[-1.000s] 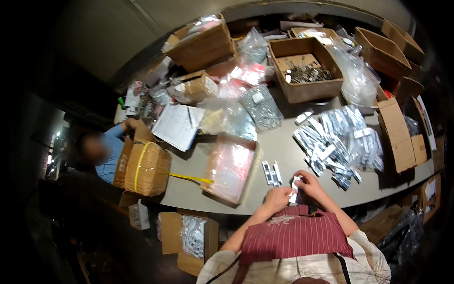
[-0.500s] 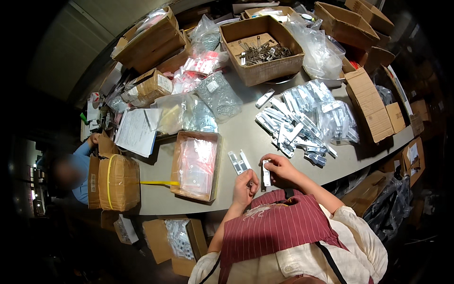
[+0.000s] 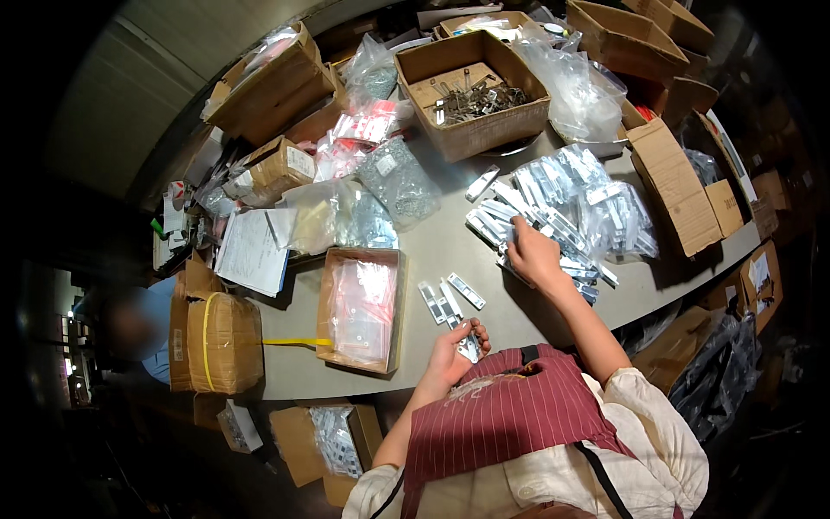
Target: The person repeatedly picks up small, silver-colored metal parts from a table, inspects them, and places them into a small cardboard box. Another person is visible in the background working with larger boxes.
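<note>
- Left hand (image 3: 456, 350): grip curled closed around small metal pieces (image 3: 469, 348), just above the near edge of the worktop (image 3: 290, 368).
- Right hand (image 3: 533, 253): at the loose pile of silver parts (image 3: 491, 222), fingers bent down toward it. Cannot tell whether this grip has hold of a part; fingertips partly hidden.
- Silver strips (image 3: 468, 291): small group lying flat on the worktop, just beyond the left hand, well short of the pile.
- Bagged parts (image 3: 621, 223): similar silver pieces in clear plastic, adjoining the pile on its right.
- Shallow carton (image 3: 399, 316): left of the strips, holding clear packets with red edging.
- Deep carton (image 3: 486, 140): beyond the pile, dark metal clips inside.
- Clear bag of small grey pieces (image 3: 403, 186): left of the deep carton, near written sheets (image 3: 251, 251).
- Strapped box (image 3: 233, 346): far left, yellow band around it; co-worker's blue garment (image 3: 158, 359) visible behind.
- Lower box (image 3: 296, 441): below worktop level, flaps spread, silver pieces in plastic inside.
</note>
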